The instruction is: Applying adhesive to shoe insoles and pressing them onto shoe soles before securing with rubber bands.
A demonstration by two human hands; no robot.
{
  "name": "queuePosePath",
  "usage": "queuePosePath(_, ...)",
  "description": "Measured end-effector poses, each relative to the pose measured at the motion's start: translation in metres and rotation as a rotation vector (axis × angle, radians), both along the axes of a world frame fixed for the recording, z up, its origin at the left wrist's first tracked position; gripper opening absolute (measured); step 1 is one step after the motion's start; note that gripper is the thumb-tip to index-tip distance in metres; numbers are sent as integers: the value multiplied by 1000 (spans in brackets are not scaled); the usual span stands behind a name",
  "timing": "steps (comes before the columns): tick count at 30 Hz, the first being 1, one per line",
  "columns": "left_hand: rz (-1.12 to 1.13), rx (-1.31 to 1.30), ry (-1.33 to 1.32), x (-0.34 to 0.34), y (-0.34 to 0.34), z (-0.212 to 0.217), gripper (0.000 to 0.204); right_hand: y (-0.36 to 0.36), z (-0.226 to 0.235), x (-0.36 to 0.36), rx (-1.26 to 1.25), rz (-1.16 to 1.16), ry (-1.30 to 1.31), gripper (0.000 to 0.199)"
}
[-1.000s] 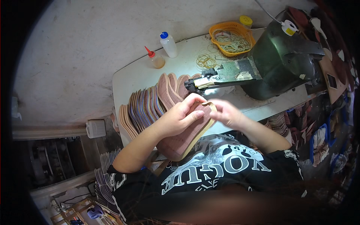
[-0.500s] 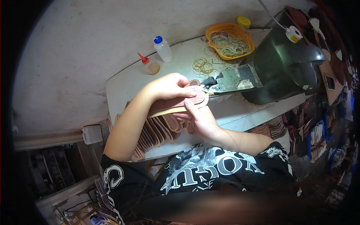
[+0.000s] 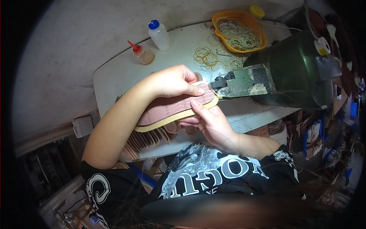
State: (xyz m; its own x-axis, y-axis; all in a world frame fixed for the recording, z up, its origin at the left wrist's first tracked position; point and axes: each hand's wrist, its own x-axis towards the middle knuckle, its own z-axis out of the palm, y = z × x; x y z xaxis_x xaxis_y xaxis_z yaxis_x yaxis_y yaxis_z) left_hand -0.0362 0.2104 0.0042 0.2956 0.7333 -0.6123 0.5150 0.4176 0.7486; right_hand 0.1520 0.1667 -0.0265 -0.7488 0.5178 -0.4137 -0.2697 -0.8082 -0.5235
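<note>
I hold a pink ribbed shoe sole with a tan edge [image 3: 173, 108] flat over the white table [image 3: 114, 76]. My left hand [image 3: 173, 81] grips it from above near its far end. My right hand [image 3: 209, 124] supports it from below, thumb on the tan rim. The sole's tip touches the nose of a dark green machine [image 3: 244, 82] at the right. Under the sole, a stack of more pink soles [image 3: 146, 139] stands on edge at the table's near side.
A white bottle with a blue cap [image 3: 158, 35] and a small bottle with a red nozzle [image 3: 142, 54] stand at the back left. An orange basket of rubber bands [image 3: 238, 30] sits at the back; loose bands [image 3: 206, 57] lie beside it.
Both hands lifted the sole from the stack near my body and carried it up and right until its tip met the machine's nose.
</note>
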Motion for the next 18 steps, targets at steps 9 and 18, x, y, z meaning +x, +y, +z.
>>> queuePosePath(9, 364, -94, 60, 23, -32, 2, 36, 0, -7, 24, 80, 55, -63, 32)
queuePosePath(18, 577, -72, 0, 46, -51, 6, 48, 19, 7, 82, 248, 348, -74, 33)
